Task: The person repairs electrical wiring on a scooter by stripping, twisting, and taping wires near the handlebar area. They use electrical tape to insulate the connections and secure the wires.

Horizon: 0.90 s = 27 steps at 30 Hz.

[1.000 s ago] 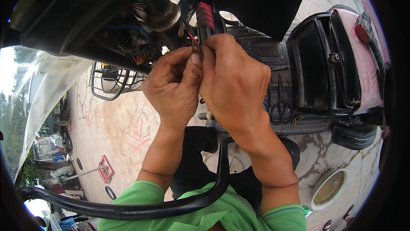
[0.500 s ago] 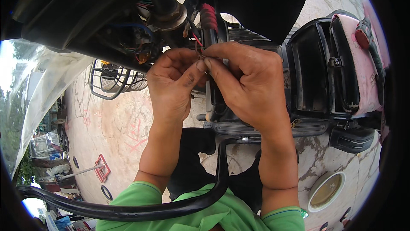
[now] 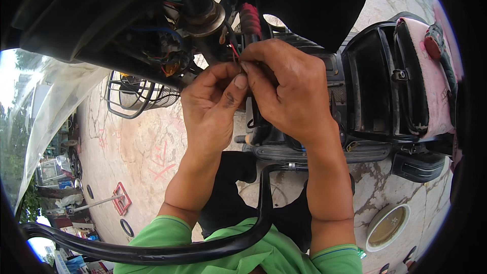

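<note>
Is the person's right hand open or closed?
Closed in a pinch: the right hand has its thumb and forefinger tips together at the thin wires.

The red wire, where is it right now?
In the head view, the red wire is above centre, just above the fingertips of the left hand and right hand, below and left of the red ribbed sleeve.
</note>
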{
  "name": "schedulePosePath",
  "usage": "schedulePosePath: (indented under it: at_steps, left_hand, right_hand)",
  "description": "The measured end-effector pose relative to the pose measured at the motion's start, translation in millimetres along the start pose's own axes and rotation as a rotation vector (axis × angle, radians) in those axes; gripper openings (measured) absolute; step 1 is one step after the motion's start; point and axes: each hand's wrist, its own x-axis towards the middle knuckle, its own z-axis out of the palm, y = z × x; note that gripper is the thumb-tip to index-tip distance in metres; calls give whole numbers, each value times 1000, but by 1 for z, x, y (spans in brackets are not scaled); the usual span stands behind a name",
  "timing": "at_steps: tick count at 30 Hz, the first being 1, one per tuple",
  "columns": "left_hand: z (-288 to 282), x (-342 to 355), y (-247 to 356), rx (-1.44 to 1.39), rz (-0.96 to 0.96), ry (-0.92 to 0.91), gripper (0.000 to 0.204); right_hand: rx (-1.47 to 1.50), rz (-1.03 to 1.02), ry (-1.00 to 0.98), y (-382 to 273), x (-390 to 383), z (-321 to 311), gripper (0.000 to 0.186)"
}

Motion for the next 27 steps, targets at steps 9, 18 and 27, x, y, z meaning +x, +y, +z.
schedulePosePath:
  at_steps: [9, 18, 27]
  left_hand:
    - [1, 1, 0, -35, -24, -8, 17]
    - [-4, 3, -1, 1, 32, -28, 15]
    - [-6, 3, -1, 38, 87, -5, 24]
  right_hand:
    - [-57, 13, 70, -2, -3, 7, 14]
    - [85, 165, -94, -14, -8, -19, 9]
    - [196, 257, 82, -19, -6, -24, 9]
